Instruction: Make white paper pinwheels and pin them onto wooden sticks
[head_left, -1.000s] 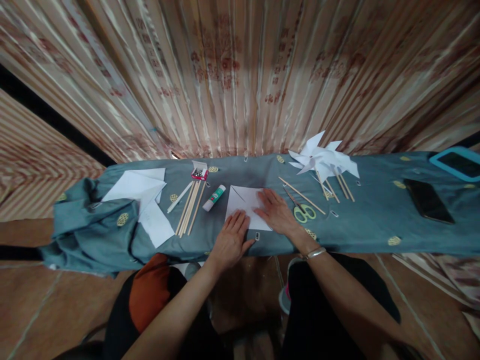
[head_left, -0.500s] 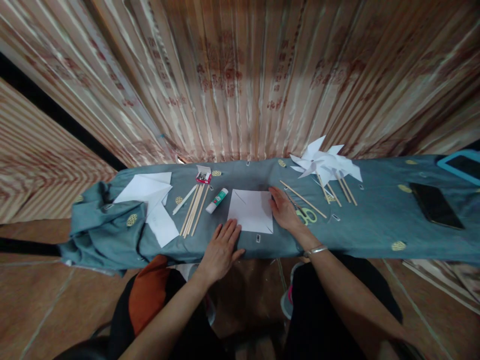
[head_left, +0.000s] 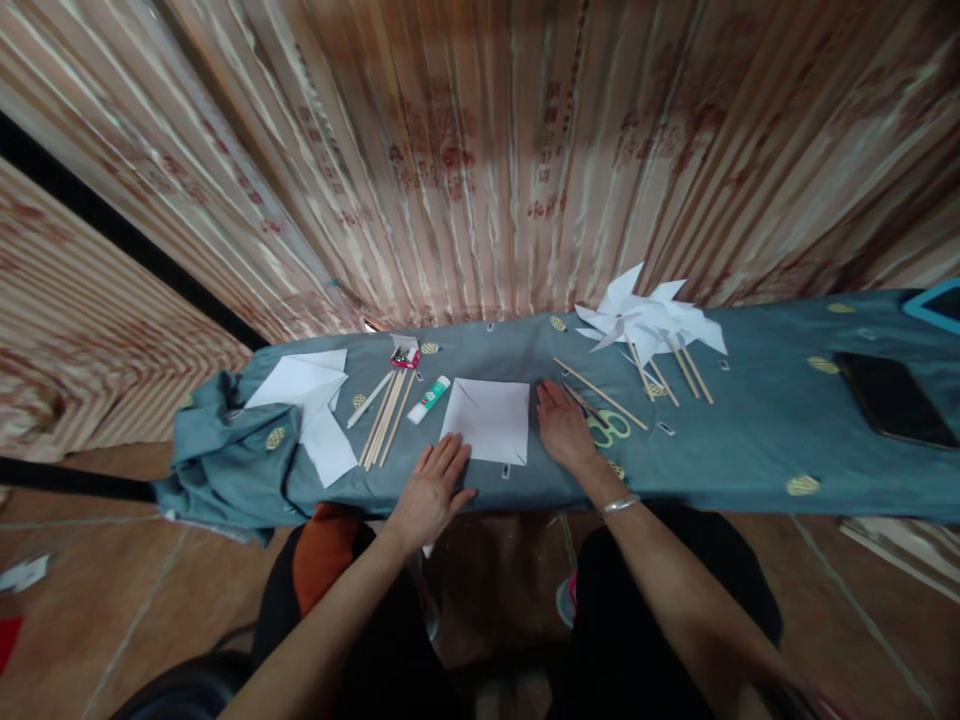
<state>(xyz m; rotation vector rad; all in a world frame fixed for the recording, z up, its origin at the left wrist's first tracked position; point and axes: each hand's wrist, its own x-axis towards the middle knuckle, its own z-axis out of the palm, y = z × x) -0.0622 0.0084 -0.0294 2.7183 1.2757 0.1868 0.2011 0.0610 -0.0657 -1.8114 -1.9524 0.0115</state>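
Observation:
A square sheet of white paper lies flat on the cloth-covered table, with short lines running in from some corners. My left hand rests palm down, fingers stretched, its fingertips on the sheet's lower left corner. Just right of the sheet, apart from it, my right hand lies flat on the cloth with its fingers extended. Close beside that hand are scissors with green handles and a single wooden stick. A glue stick lies left of the sheet.
Several wooden sticks, a white pen-like stick and a small open box of pins lie to the left, beyond them loose paper. White paper pinwheels lie at the back right. A phone is farther right.
My right hand has come off the sheet's right edge and now lies beside it. My left hand stays at the lower left corner. The whole view has shifted slightly.

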